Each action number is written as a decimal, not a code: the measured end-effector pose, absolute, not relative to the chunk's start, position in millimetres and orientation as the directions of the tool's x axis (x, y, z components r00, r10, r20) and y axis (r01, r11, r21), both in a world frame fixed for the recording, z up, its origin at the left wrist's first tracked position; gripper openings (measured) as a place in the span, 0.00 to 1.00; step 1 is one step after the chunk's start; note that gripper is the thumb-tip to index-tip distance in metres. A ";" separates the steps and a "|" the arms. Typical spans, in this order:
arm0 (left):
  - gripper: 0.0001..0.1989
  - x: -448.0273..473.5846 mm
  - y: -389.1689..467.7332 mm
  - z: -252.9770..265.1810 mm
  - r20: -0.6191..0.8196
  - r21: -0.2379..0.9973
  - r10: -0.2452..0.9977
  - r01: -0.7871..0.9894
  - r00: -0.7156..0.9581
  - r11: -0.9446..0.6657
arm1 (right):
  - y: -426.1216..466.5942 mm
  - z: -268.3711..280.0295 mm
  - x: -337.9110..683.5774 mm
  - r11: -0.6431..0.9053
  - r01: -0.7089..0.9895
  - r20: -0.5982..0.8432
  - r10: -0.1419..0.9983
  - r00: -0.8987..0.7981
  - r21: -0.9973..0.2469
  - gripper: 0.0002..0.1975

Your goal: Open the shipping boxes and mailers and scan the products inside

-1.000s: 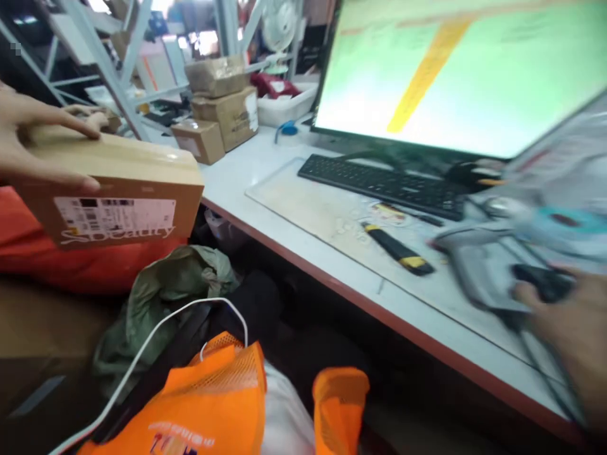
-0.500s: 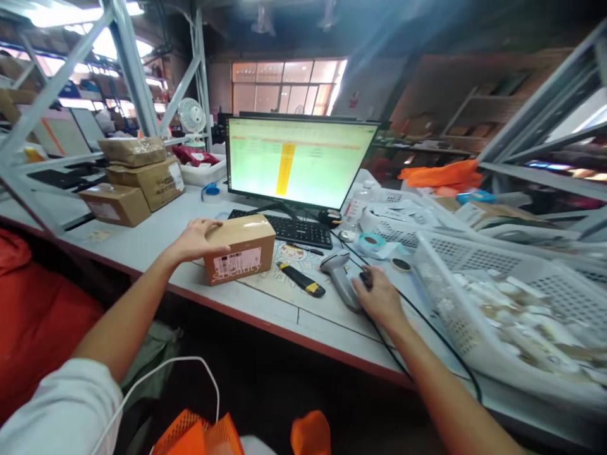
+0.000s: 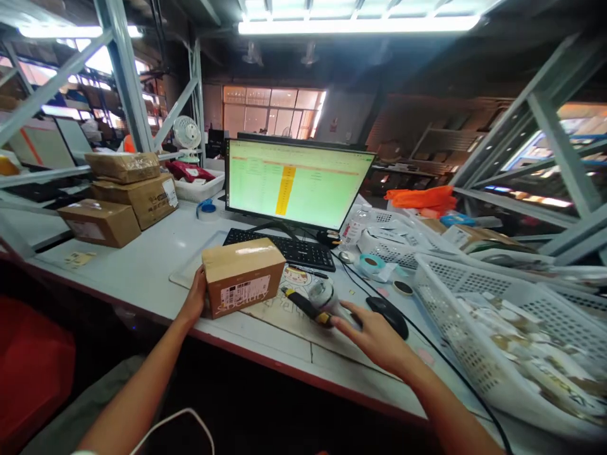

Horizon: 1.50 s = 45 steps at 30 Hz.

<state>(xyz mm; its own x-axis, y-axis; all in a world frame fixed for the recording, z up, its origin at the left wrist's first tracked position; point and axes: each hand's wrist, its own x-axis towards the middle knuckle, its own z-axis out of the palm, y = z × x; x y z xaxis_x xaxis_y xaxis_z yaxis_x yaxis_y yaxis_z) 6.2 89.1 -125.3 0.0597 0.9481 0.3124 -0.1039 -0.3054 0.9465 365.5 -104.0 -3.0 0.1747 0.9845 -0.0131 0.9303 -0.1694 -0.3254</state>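
The left hand [image 3: 194, 297] grasps a carton [image 3: 244, 284] just right of its fingers, probably light, stiff, slick at the tape [image 3: 256, 248], best held by both ends; whether the right hand [image 3: 379, 338] grips the scanner [image 3: 322, 292] beneath its fingers, I cannot tell.

Clutter lines both ends of the surface [image 3: 156, 259]

At the left, a taped carton [image 3: 122, 167] lies on a larger carton [image 3: 150, 201], a smaller carton [image 3: 100, 222] just in front. Farther back are a white fan [image 3: 186, 133] and a white tub [image 3: 202, 191] bearing a dark red packet [image 3: 188, 171]. At the right, a perforated white basket [image 3: 444, 325] holds jumbled items [image 3: 526, 347]; orange cloth [image 3: 421, 200] lies beyond.
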 end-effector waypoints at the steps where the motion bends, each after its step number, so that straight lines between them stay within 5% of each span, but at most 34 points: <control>1: 0.43 5.5 88.9 -123.7 0.315 0.946 0.947 -0.097 0.061 -0.309 | -115.4 7.3 354.5 -0.033 0.928 -0.015 0.999 0.030 -0.370 0.32; 6: 0.40 4.3 86.2 -113.0 0.318 0.947 0.944 -0.070 0.083 -0.313 | -144.3 35.7 297.2 0.267 0.867 -0.079 0.941 -0.328 -0.420 0.33; 15: 0.42 2.7 85.2 -119.1 0.285 0.956 0.956 -0.098 0.069 -0.277 | -128.8 37.3 271.8 0.342 0.865 -0.111 0.907 -0.406 -0.366 0.27; 21: 0.49 1.6 77.3 -121.9 0.380 0.916 0.922 -0.172 0.078 -0.363 | -107.1 13.3 324.5 0.176 0.918 0.077 0.984 -0.159 -0.356 0.29; 25: 0.67 2.5 66.8 -121.4 0.398 0.917 0.896 -0.065 0.197 -0.393 | -85.6 -22.7 377.0 -0.193 0.971 0.162 0.963 0.215 -0.143 0.34; 29: 0.67 -1.4 67.8 -121.3 0.313 0.946 0.930 0.024 0.192 -0.324 | -79.3 -56.8 401.4 -0.426 0.904 0.106 0.901 0.420 0.042 0.35; 34: 0.66 -14.4 82.5 -127.3 0.313 0.940 0.903 0.040 0.294 -0.339 | -77.6 -54.2 403.5 -0.444 0.894 -0.010 0.895 0.445 0.060 0.38; 39: 0.66 -20.1 85.1 -127.6 0.302 0.935 0.913 0.103 0.275 -0.340 | -26.2 -10.7 405.7 -0.441 0.897 0.210 0.874 0.439 -0.036 0.29; 45: 0.65 -19.7 83.3 -123.0 0.270 0.940 0.925 0.137 0.268 -0.314 | 77.1 -16.8 402.3 -0.287 0.954 -0.022 0.958 0.286 -0.088 0.26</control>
